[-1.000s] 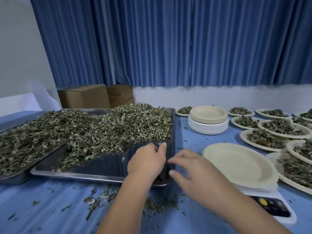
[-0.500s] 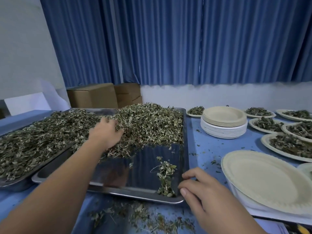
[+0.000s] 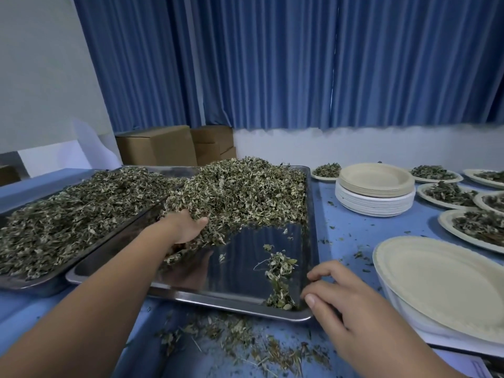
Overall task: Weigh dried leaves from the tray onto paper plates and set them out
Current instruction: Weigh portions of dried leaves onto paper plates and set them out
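- Right hand (image 3: 346, 301): loosely curled, holding nothing, fingertips resting on near right corner of tray (image 3: 234, 303); placed as half a second ago.
- Empty paper plate (image 3: 441, 285): just right of tray, awaiting a portion.
- Left hand (image 3: 188, 227): newly dug into heap's near edge; fingers buried, grip not tellable; probably scooping.
- Dried leaves (image 3: 245, 197): grey-green, crumbly, heaped over tray's far half; near half bare, mirror-bright.
- Filled plates (image 3: 446, 221): set out far right.
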Tool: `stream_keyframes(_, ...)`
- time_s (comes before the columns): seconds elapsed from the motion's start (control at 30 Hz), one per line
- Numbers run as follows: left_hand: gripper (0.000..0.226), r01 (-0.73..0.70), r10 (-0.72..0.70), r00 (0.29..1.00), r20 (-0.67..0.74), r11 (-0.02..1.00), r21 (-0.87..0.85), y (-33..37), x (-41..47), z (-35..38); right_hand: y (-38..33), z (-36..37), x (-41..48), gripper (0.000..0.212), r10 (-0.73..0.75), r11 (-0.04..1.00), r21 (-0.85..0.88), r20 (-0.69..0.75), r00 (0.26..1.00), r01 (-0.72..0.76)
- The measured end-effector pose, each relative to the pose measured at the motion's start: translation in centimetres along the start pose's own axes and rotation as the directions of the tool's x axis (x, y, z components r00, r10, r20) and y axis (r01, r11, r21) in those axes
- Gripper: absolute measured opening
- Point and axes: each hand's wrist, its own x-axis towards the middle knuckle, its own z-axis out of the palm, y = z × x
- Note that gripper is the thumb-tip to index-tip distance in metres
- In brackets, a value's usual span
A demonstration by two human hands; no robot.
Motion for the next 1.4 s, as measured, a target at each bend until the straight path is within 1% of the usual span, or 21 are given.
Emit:
stream_keyframes(0.13, 0.083, -0.143, 0.137, 0.986, 0.093, 0.987, 0.066, 2.0, -3.0, -0.5, -0.2, -0.1, -0.3, 0.025, -0.002, 1.000, 0.025, -0.014, 1.000, 0.003)
stream_keyframes(0.2, 0.076, -0.240, 0.230, 0.956, 0.183, 0.970, 0.035, 3.5, -5.1, -0.7, -0.3, -0.2, -0.4, 0.027, -0.005, 1.000, 0.028, -0.018, 1.000, 0.006)
stream_keyframes(0.23, 0.070, -0.275, 0.273, 0.933, 0.236, 0.961, -0.025, 4.3, -6.2, -0.7, -0.4, -0.2, -0.4, 0.029, -0.004, 1.000, 0.029, -0.023, 1.000, 0.005)
stream_keyframes(0.3, 0.055, -0.304, 0.362, 0.881, 0.306, 0.927, -0.221, 5.7, -8.0, -0.8, -0.4, -0.3, -0.7, 0.030, -0.004, 0.999, 0.040, -0.032, 0.999, 0.006)
stream_keyframes(0.37, 0.049, -0.284, 0.417, 0.854, 0.311, 0.875, -0.392, 6.6, -9.0, -1.4, -0.4, -0.3, -0.9, 0.031, -0.009, 0.999, 0.052, -0.029, 1.000, 0.010)
stream_keyframes(0.4, 0.049, -0.282, 0.427, 0.859, 0.281, 0.854, -0.436, 6.8, -9.1, -1.7, -0.4, -0.4, -1.0, 0.031, -0.012, 0.998, 0.057, -0.025, 1.000, 0.013)
stream_keyframes(0.43, 0.050, -0.296, 0.422, 0.878, 0.226, 0.850, -0.436, 6.8, -9.0, -2.0, -0.4, -0.4, -1.1, 0.031, -0.013, 0.998, 0.061, -0.022, 1.000, 0.014)
stream_keyframes(0.47, 0.050, -0.315, 0.396, 0.907, 0.146, 0.865, -0.391, 6.7, -8.7, -2.3, -0.4, -0.4, -1.2, 0.031, -0.012, 0.998, 0.065, -0.020, 1.000, 0.013)
stream_keyframes(0.5, 0.052, -0.325, 0.357, 0.933, 0.049, 0.893, -0.310, 6.5, -8.2, -2.4, -0.4, -0.4, -1.3, 0.031, -0.009, 0.998, 0.069, -0.019, 1.000, 0.010)
stream_keyframes(0.57, 0.058, -0.293, 0.276, 0.953, -0.125, 0.946, -0.142, 5.7, -6.4, -2.2, -0.4, -0.5, -1.3, 0.030, -0.007, 0.998, 0.069, -0.019, 1.000, 0.009)
stream_keyframes(0.6, 0.062, -0.258, 0.239, 0.957, -0.167, 0.961, -0.102, 5.1, -5.5, -2.0, -0.4, -0.4, -1.3, 0.030, -0.010, 0.998, 0.067, -0.021, 1.000, 0.011)
stream_keyframes(0.7, 0.074, -0.131, 0.121, 0.970, -0.209, 0.991, -0.035, 2.9, -3.0, -1.3, -0.2, -0.3, -1.3, 0.030, -0.023, 0.998, 0.058, -0.029, 0.999, 0.025)
stream_keyframes(0.73, 0.077, -0.108, 0.101, 0.970, -0.223, 0.994, -0.023, 2.4, -2.3, -1.2, -0.2, -0.3, -1.3, 0.030, -0.025, 0.998, 0.055, -0.030, 0.999, 0.027)
stream_keyframes(0.8, 0.078, -0.125, 0.112, 0.969, -0.219, 0.991, -0.046, 1.6, -1.2, -0.9, 0.0, -0.3, -1.2, 0.030, -0.026, 0.998, 0.059, -0.026, 0.999, 0.027)
stream_keyframes(0.9, 0.081, -0.172, 0.161, 0.977, -0.143, 0.983, -0.069, 1.8, -0.1, -0.2, 0.0, -0.2, -1.1, 0.030, -0.023, 0.998, 0.064, -0.018, 1.000, 0.025)
stream_keyframes(1.1, 0.076, -0.173, 0.172, 0.985, -0.030, 0.983, -0.053, 3.0, 1.0, 0.4, 0.1, -0.2, -0.9, 0.030, -0.018, 0.998, 0.060, -0.001, 1.000, 0.018)
stream_keyframes(1.23, 0.064, -0.207, 0.206, 0.978, -0.027, 0.978, -0.015, 3.1, 0.6, 0.1, 0.1, -0.1, -0.8, 0.029, -0.025, 0.998, 0.057, -0.013, 1.000, 0.026)
stream_keyframes(1.33, 0.061, -0.248, 0.249, 0.968, -0.026, 0.969, 0.021, 3.3, -0.3, -0.2, 0.1, 0.0, -0.9, 0.030, -0.031, 0.998, 0.050, -0.022, 0.999, 0.032)
stream_keyframes(1.4, 0.058, -0.291, 0.291, 0.957, -0.018, 0.957, 0.013, 3.6, -1.2, -0.3, 0.1, 0.0, -0.9, 0.030, -0.035, 0.998, 0.045, -0.032, 0.999, 0.036)
